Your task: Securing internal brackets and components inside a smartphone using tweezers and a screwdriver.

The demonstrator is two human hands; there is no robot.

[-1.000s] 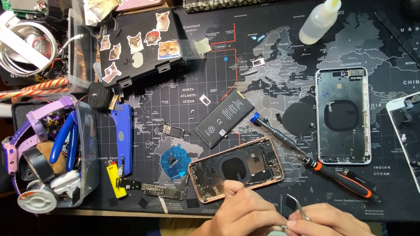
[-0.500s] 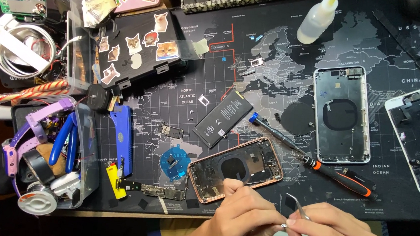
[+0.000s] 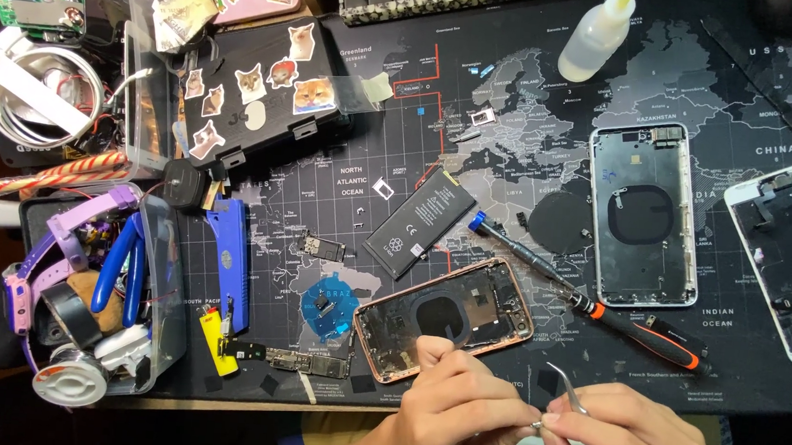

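At the lower centre of the frame we note the left hand [image 3: 456,411] pinched closed on a tiny part too small to identify. The right hand [image 3: 638,444] grips curved tweezers [image 3: 569,393], tips meeting it. Rose-gold phone housing [image 3: 445,319] lies just above, on the counter [image 3: 342,190].

On your bench's map mat [image 3: 517,119] you have a black battery [image 3: 419,223], a silver phone housing [image 3: 642,215], an orange-handled screwdriver [image 3: 596,307], a squeeze bottle [image 3: 596,37] and a sticker-covered black case [image 3: 260,89].
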